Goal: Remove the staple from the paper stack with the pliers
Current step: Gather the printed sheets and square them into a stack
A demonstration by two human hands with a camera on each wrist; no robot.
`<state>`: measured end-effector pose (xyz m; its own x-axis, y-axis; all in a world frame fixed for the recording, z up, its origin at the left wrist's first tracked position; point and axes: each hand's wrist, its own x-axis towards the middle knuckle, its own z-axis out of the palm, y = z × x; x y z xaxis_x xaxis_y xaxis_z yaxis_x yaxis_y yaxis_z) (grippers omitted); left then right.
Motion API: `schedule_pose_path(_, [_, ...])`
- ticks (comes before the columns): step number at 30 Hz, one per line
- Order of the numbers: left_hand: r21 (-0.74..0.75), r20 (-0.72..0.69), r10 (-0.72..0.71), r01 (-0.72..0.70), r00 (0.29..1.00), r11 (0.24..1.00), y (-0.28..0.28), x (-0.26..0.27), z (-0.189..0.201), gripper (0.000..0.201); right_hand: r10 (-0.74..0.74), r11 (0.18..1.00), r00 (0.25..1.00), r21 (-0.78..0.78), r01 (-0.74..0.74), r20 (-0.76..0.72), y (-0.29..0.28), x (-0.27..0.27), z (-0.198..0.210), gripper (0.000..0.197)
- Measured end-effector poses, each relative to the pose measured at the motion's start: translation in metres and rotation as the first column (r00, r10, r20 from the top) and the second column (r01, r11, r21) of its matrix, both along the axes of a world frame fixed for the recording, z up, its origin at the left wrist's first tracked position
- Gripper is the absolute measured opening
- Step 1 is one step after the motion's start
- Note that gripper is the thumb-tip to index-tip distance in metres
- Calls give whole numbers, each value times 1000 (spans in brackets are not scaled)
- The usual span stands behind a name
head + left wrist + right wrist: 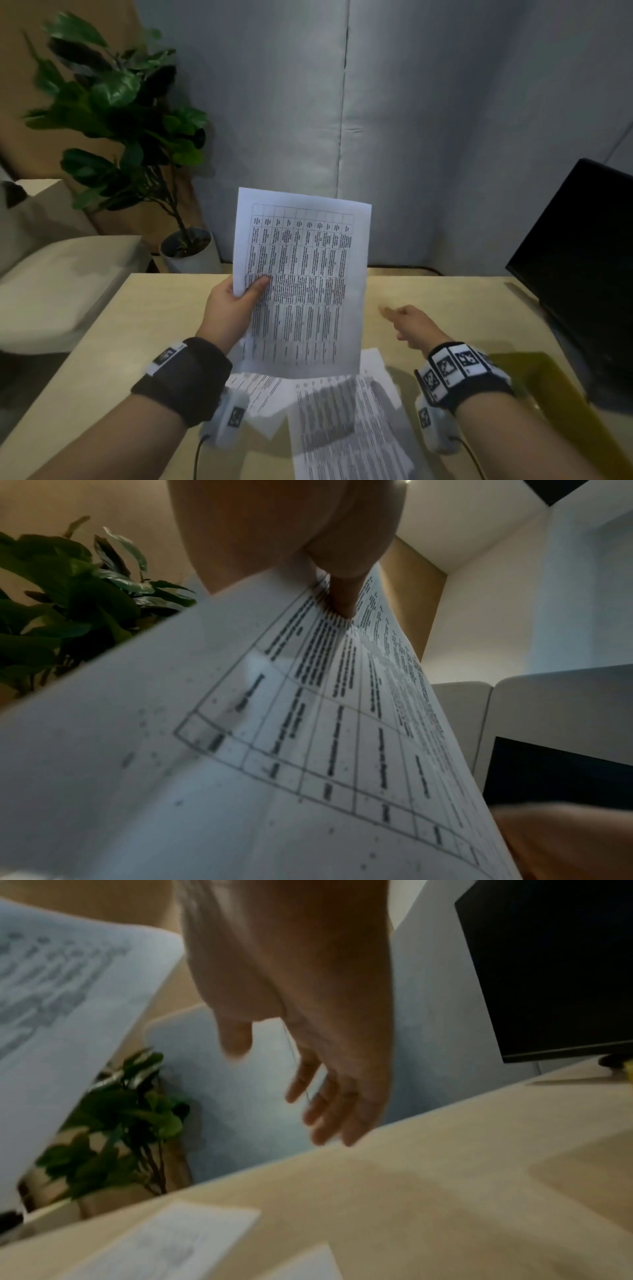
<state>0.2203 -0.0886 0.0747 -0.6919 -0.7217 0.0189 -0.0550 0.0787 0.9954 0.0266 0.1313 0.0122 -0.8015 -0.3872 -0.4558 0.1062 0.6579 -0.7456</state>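
Desk (102,342): pale wooden top; every place below is given from it.
Loose sheets (346,421): white printed pages lying flat on the desk's near edge, below my raised page.
Paper stack (301,284): white printed table page I hold upright above the desk's middle, long axis vertical.
My left hand (229,308): pinches the stack's left edge, thumb (342,599) on its face.
My right hand (407,323): empty, fingers (325,1112) loosely spread, above the desk just right of the stack; the nearer free hand, I judge.
Pliers, staple: I cannot find either.
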Motion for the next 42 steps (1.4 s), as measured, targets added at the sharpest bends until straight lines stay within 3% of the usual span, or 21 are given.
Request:
schedule_pose_path(2, [10, 3, 4, -4, 1000, 1000, -3, 3, -6, 10, 108, 958, 994, 266, -108, 13, 0, 5, -30, 66])
schedule_pose_path(5, [36, 16, 10, -11, 1000, 999, -5, 7, -16, 15, 188, 800, 978, 565, -204, 88, -4, 21, -68, 91])
schedule_pose_path(7, [50, 20, 15, -16, 1000, 999, -6, 9, -22, 20, 202, 723, 977, 662, -196, 68, -7, 32, -87, 101])
schedule_pose_path(10, [64, 33, 4, -6, 999, 998, -7, 12, -28, 22, 205, 694, 979, 705, -145, 0, -10, 41, -98, 96])
schedule_pose_path(14, [62, 27, 18, -20, 999, 998, -9, 13, -33, 20, 227, 699, 973, 692, -183, 28, -15, 36, -102, 89])
schedule_pose_path(18, [62, 9, 34, -35, 999, 998, -11, 14, -35, 22, 136, 781, 988, 606, -151, 71, -11, 31, -105, 112])
schedule_pose_path(20, [55, 19, 34, -35, 999, 998, -11, 14, -36, 25, 95, 820, 992, 559, -124, 80, -10, 31, -105, 114])
schedule_pose_path(28, [72, 17, 24, -25, 1000, 997, -5, 11, -33, 25, 115, 846, 991, 517, -134, 68, 0, 25, -102, 92])
schedule_pose_path(33, [55, 13, 28, -29, 1000, 998, 0, 8, -27, 24, 197, 882, 977, 450, -140, -82, 6, 18, -90, 37])
schedule_pose_path(37, [31, 1, 16, -16, 1000, 999, 4, 4, -16, 23, 199, 927, 968, 350, -137, -149, 8, 9, -64, 41])
schedule_pose_path(42, [18, -19, 12, -12, 1000, 1000, 7, -1, -2, 25, 116, 992, 968, 80, -101, -223, 4, 1, -15, 37])
